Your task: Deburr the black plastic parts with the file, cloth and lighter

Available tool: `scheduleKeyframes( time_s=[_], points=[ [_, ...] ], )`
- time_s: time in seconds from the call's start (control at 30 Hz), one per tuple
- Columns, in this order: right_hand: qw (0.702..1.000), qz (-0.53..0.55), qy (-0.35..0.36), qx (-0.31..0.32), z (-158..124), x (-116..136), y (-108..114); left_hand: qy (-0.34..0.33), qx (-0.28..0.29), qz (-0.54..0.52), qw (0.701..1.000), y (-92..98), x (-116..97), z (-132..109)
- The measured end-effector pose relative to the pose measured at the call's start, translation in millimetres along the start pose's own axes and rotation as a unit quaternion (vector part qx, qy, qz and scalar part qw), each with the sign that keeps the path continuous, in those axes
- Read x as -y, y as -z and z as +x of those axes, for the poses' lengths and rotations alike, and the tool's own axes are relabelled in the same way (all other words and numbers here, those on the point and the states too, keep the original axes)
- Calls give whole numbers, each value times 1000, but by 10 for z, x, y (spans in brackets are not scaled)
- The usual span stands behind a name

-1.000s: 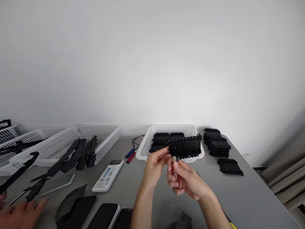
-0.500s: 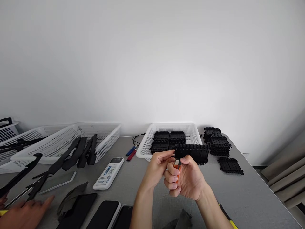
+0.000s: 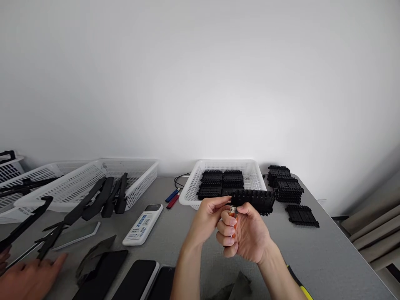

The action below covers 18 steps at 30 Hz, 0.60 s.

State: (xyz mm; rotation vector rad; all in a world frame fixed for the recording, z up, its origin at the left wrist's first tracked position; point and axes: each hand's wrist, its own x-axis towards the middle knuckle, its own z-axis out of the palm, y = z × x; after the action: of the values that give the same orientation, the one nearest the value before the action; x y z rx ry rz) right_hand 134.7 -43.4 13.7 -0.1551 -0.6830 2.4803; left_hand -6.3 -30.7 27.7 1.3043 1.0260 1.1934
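Observation:
Raised above the table, a black plastic panel with toothed edges (image 3: pixel 254 201) is pinched at its left end by my left hand (image 3: pixel 208 214). My right hand (image 3: pixel 242 233) is closed around an orange lighter (image 3: pixel 232 211), upright with its metal top just below the panel's left part. The right thumb lies near the panel's lower edge; I cannot tell whether it touches. No flame can be made out. Behind my hands a white basket (image 3: pixel 184 199) holds stacks of similar black panels (image 3: pixel 211 190).
Stacked panels (image 3: pixel 286 189) and a single panel (image 3: pixel 302 216) lie at right. Blue and red lighters (image 3: pixel 173 201), a white power bank (image 3: pixel 143 225) and phones (image 3: pixel 136 279) lie left. Farther left, another person's hand (image 3: pixel 29 277) is beside long black parts (image 3: pixel 51 239); baskets (image 3: pixel 150 179) stand behind.
The lighter has turned slightly in my right hand, and the panel has shifted a little right. At the left, the other person's hand has moved slightly left.

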Motion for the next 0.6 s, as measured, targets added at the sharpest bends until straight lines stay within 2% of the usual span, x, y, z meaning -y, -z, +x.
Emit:
scheduleKeyframes(
  time_s=[0.43, 0.6],
  points=[
    [999, 13, 28, 7, -37, 31, -19, -12, 36, 6, 999, 60, 92, 26],
    [999, 16, 43, -8, -90, 74, -12, -20, 22, -20, 999, 98, 118, 38]
  ],
)
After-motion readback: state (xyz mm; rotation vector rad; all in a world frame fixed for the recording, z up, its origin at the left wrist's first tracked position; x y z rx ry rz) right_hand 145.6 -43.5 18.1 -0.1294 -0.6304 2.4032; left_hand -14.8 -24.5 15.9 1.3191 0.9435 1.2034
